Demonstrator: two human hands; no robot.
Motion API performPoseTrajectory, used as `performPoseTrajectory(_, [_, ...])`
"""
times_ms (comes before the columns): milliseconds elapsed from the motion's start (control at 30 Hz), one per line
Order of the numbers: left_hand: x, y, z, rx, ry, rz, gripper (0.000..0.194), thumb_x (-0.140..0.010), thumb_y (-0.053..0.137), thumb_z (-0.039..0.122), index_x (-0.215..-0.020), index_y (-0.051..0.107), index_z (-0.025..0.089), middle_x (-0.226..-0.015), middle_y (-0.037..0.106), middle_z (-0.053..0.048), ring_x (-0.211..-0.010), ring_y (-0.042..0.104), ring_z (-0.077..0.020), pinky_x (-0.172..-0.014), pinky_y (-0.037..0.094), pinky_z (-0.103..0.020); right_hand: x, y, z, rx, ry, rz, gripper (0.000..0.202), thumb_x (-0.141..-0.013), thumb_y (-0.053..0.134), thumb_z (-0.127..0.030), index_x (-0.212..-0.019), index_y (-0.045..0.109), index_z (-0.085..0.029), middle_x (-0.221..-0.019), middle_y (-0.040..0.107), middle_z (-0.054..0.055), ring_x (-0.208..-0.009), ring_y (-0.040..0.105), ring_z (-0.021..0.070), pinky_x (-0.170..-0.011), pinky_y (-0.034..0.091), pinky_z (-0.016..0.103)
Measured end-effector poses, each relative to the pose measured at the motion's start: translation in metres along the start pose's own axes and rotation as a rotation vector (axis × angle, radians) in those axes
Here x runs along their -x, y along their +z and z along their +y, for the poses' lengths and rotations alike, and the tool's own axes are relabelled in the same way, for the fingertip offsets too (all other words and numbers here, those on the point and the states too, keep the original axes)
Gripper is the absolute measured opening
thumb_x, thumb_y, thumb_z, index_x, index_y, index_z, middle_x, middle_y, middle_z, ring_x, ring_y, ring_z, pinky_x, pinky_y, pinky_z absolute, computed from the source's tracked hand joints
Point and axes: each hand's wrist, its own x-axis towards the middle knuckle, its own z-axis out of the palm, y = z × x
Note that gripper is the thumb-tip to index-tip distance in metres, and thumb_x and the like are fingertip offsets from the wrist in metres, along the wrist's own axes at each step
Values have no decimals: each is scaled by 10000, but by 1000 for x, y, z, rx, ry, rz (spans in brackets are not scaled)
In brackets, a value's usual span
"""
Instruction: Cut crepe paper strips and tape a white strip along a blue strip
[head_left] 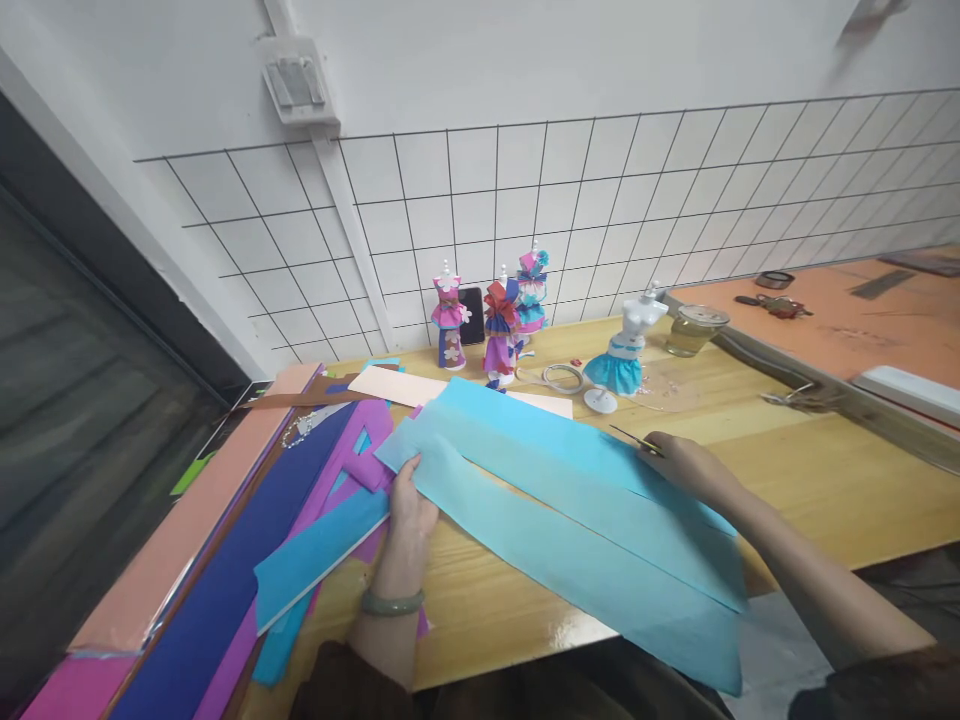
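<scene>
A large light-blue sheet of crepe paper (540, 520) lies across the table, with a long slit between its strips. Its right end hangs past the table's front edge. My left hand (412, 505) grips the sheet's left end, thumb on top. In my right hand (686, 465) is a pair of scissors (636, 438), blades pointing left above the paper's far right part; the handles are mostly covered by my fingers. Just beyond the paper stands a small white mannequin (641, 318) wearing a turquoise skirt.
Folded paper in peach (202, 510), dark blue (240, 560) and purple is piled at left. Three small dressed mannequins (499, 320) stand by the tiled wall, near a tape roll (562, 378). A glass jar (694, 330) and an orange mat (847, 330) are at right.
</scene>
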Motion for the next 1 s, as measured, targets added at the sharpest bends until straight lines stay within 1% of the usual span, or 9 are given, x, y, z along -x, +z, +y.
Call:
performPoseTrajectory(67, [0,0,0,-4,-21,-13,173,-725,480,84,-846,601,111,-771,665,-57,-700,633,-159,-744,487,-294,10,-1,-7,72,-5,102,278,-784,389,-365,-915,566,-196,-813,654,96,-711,597,214,-524,349,250])
performPoseTrajectory(167, [1,0,0,-2,-44,-31,178,-725,473,82,-843,603,107,-774,667,-64,-713,635,-165,-751,485,-297,27,0,-15,216,-77,322,283,-785,384,-308,-989,547,-199,-791,664,81,-623,596,207,-477,320,253])
performPoseTrajectory(300, [3,1,-1,6,-53,-70,209,-718,470,77,-877,603,105,-803,668,-74,-741,635,-174,-761,483,-307,50,9,-19,293,-277,582,236,-773,422,-238,-947,567,-173,-771,671,68,-607,604,191,-474,341,251])
performPoseTrajectory(367, [4,1,-1,11,-64,-100,230,-717,470,89,-907,600,101,-831,666,-87,-775,634,-190,-777,479,-326,63,14,-18,277,-418,641,209,-785,420,-189,-920,577,-164,-783,674,63,-650,616,176,-530,387,246])
performPoseTrajectory(500, [6,1,-1,16,-87,-139,249,-710,476,103,-927,598,109,-864,663,-90,-813,628,-208,-794,471,-352,88,25,-17,191,-644,613,219,-804,397,-95,-929,564,-166,-794,675,37,-714,623,144,-647,427,236])
performPoseTrajectory(600, [6,1,-2,20,-71,-135,232,-697,487,92,-893,605,129,-840,667,-63,-787,631,-191,-791,469,-332,104,32,-16,140,-702,595,230,-806,406,-85,-956,552,-180,-796,671,26,-734,621,141,-679,433,247])
performPoseTrajectory(733, [5,1,-3,30,-60,-106,220,-690,487,80,-867,605,139,-800,666,-45,-761,631,-174,-780,467,-311,117,42,-18,107,-743,552,227,-828,416,-133,-1013,537,-185,-811,665,44,-763,614,167,-693,436,283])
performPoseTrajectory(900, [8,1,0,55,-72,-125,201,-691,494,102,-852,610,132,-801,668,-50,-731,630,-181,-761,471,-324,129,53,-29,53,-765,332,256,-846,369,-148,-1030,540,-194,-824,659,54,-745,612,168,-645,454,284])
performPoseTrajectory(1000, [10,1,2,83,-75,-157,220,-688,502,116,-875,616,136,-818,672,-52,-739,630,-189,-763,470,-332,131,52,-34,-12,-726,226,239,-838,395,-212,-1023,548,-209,-863,666,52,-734,619,170,-616,468,277])
